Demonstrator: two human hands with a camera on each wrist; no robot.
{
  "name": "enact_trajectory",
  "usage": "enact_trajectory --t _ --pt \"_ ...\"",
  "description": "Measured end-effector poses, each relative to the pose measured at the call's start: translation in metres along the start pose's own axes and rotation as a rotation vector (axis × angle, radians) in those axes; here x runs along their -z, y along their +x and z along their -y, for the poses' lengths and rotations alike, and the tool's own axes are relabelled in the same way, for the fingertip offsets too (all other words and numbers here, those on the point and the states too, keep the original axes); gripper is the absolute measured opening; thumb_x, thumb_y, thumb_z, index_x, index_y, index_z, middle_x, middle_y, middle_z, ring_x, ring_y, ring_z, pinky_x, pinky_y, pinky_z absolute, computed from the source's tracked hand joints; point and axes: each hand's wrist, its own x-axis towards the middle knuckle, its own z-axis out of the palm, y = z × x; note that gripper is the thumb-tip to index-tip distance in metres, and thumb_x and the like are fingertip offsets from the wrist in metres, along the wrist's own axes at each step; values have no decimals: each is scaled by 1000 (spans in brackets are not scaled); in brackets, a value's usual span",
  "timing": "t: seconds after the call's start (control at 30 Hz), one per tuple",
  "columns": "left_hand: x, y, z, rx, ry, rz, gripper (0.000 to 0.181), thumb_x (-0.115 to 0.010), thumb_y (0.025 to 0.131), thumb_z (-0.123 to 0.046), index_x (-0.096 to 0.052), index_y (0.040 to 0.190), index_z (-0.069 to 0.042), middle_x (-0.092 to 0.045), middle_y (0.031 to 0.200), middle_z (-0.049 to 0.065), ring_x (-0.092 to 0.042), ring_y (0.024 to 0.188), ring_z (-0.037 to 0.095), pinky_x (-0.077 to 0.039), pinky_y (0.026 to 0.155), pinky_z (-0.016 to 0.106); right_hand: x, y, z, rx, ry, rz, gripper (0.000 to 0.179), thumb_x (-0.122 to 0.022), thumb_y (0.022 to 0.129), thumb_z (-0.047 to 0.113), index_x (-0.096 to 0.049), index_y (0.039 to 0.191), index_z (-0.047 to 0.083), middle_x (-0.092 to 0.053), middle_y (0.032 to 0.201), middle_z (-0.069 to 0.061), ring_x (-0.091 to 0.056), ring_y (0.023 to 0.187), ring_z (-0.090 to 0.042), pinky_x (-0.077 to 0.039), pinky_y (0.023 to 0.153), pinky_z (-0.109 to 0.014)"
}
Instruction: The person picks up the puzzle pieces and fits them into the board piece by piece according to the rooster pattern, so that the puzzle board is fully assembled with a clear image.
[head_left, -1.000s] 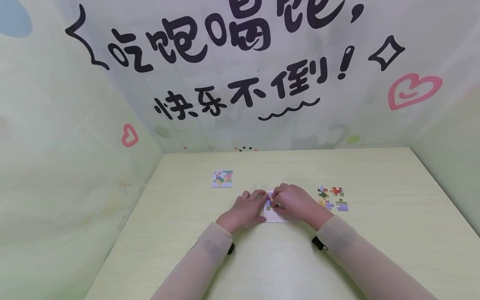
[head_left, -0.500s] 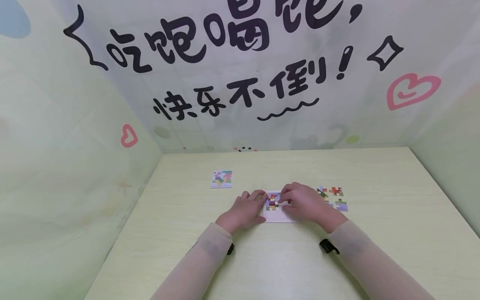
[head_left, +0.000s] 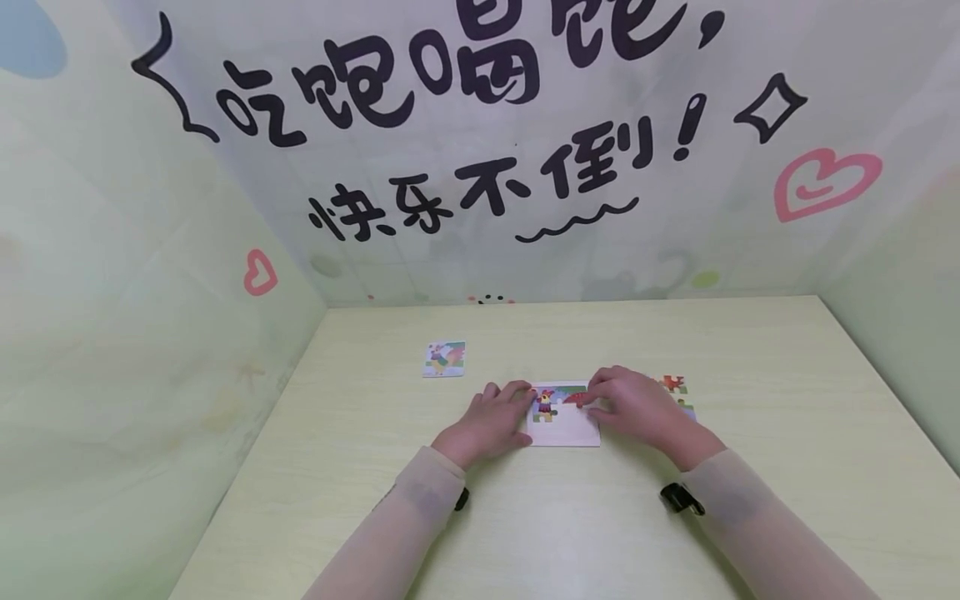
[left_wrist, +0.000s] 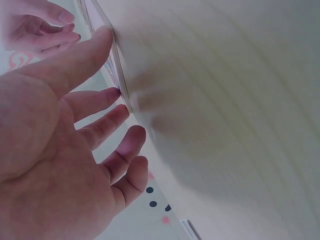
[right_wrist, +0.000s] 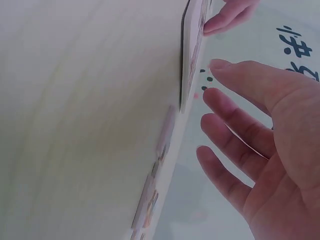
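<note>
A white-framed jigsaw board [head_left: 564,435] lies flat on the table. Joined pieces with a colourful cartoon picture [head_left: 545,402] fill its upper part and left side; the lower right shows bare white. My left hand [head_left: 489,423] rests along the board's left edge, thumb at the near corner, fingertips at the far one. In the left wrist view its thumb and fingers [left_wrist: 102,127] touch that edge. My right hand [head_left: 637,404] is over the board's right side, fingertips right by a red puzzle piece [head_left: 576,400]. In the right wrist view its fingers [right_wrist: 237,135] are loosely bent with nothing between them.
Loose puzzle pieces [head_left: 674,383] lie right of the board, partly hidden behind the right hand. A small picture card [head_left: 445,359] lies at the back left. Behind the table [head_left: 360,400] hangs a printed cloth wall [head_left: 450,267].
My right hand has moved rightward across the board to its right side, uncovering more joined pieces, including the red one, and covering some loose ones. My left hand stays in place.
</note>
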Motion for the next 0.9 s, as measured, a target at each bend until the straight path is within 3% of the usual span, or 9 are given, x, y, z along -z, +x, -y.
enact_trajectory --t 0.23,0.57,0.9 --pt "2 -1 0 -3 10 -7 78 -72 96 -43 -36 162 -20 -31 168 -5 -41 130 25 -40 102 37 5 -7 -10 -23 29 -24 14 -82 86 9 -83 97 17 -72 105 2 -67 98 -22 -57 84 -42" --pt "2 -2 -1 -9 -18 -4 78 -72 96 -41 -36 162 -18 -31 168 -3 -40 131 27 -39 103 40 15 -14 -23 -134 65 1 16 -82 86 16 -82 103 15 -72 109 -1 -66 103 -27 -56 89 -50" --pt "2 -2 -1 -9 0 -4 77 -72 96 -42 -37 162 -19 -31 168 -4 -40 130 25 -39 102 38 23 -21 -34 -162 62 0 16 -80 89 15 -82 105 13 -73 110 -5 -67 102 -28 -56 89 -50"
